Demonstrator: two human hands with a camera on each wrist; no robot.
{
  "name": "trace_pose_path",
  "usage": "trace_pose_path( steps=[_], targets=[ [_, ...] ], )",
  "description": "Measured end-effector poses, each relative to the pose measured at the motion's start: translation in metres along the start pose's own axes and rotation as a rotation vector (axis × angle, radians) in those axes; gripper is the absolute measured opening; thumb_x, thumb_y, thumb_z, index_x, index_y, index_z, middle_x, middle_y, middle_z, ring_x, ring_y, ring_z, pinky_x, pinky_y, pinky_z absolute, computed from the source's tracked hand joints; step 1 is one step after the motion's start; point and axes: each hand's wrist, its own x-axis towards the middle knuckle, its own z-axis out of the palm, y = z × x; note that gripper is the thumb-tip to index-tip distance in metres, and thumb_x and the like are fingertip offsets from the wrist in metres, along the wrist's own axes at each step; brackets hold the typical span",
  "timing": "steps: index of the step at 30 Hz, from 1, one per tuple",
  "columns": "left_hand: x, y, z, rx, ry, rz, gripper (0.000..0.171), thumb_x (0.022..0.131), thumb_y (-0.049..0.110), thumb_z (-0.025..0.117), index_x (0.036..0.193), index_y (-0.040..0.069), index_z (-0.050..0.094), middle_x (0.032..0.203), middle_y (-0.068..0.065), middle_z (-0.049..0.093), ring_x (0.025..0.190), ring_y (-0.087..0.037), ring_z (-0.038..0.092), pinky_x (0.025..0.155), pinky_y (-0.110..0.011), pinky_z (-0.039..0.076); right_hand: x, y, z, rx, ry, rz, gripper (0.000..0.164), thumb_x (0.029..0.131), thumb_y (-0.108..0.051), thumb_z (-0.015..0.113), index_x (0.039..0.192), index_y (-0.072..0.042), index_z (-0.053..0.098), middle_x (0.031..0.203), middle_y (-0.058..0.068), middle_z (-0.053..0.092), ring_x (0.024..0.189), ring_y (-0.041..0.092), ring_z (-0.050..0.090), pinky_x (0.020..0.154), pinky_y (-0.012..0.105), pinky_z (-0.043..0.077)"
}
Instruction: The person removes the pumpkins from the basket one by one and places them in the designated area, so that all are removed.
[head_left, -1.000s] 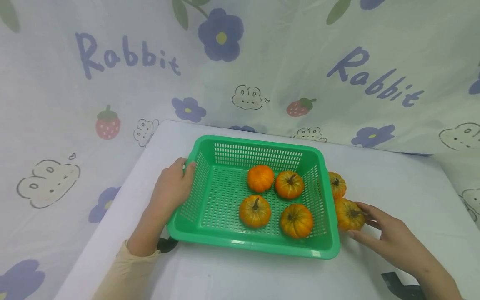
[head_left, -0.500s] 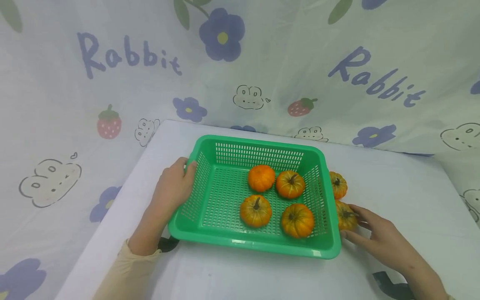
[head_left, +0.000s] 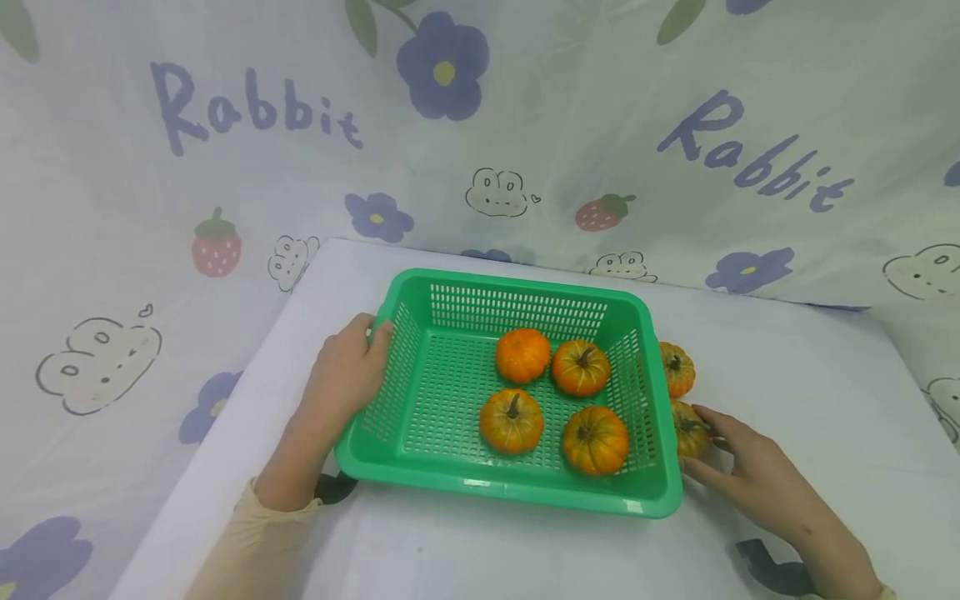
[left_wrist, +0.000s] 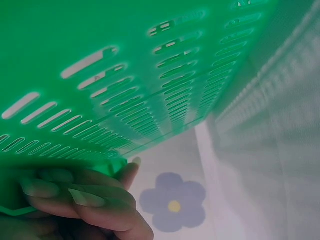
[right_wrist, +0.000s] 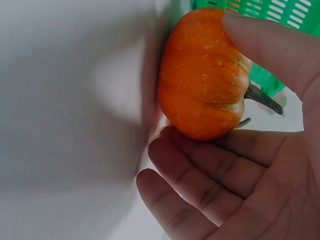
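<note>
A green plastic basket [head_left: 510, 495] with slotted walls stands on the white table, tilting slightly in the head view. My left hand [head_left: 347, 368] grips its left rim, the thumb over the edge and the fingers [left_wrist: 100, 207] curled underneath. Inside lie several small orange pumpkins, among them a bright one [head_left: 522, 356] and a yellowish one [head_left: 512, 422]. Outside the right wall, my right hand [head_left: 765, 475] holds another pumpkin [head_left: 690, 431] between thumb and fingers; its stem [right_wrist: 265, 98] shows in the right wrist view. The basket's wall hides part of that pumpkin.
One more pumpkin [head_left: 677, 370] sits outside the basket, just behind the held one and close to the right wall. White table surface [head_left: 810, 367] extends to the right. A printed cloth [head_left: 540, 108] hangs along the back and left.
My right hand has moved left with the pumpkin, bringing it closer against the basket's right wall. The left hand and the basket have stayed in place.
</note>
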Motion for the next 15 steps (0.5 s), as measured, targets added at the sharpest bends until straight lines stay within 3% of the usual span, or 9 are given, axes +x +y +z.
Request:
trace_pose_path(
  steps=[9,15],
  targets=[
    [0.0004,-0.0019,0.0003,-0.015,0.001,0.008,0.061,0.113,0.047,0.032,0.146,-0.002,0.047,0.090,-0.017,0.064,0.066,-0.025,0.064,0.053,-0.036,0.056,0.0021,0.0019,0.0014,-0.014,-0.005,0.022,0.094,0.092,-0.058,0.075,0.154,0.005,0.042,0.141,0.034,0.055,0.121,0.056,0.059,0.091,0.070,0.052],
    [0.0013,-0.0030,0.0004,-0.006,0.010,0.014,0.058,0.113,0.046,0.032,0.143,-0.001,0.049,0.093,-0.016,0.065,0.072,-0.026,0.065,0.058,-0.037,0.056,0.0033,0.0028,-0.0001,-0.003,-0.002,0.008,0.092,0.094,-0.053,0.076,0.154,0.006,0.040,0.143,0.035,0.054,0.121,0.057,0.058,0.091,0.070,0.052]
  ],
)
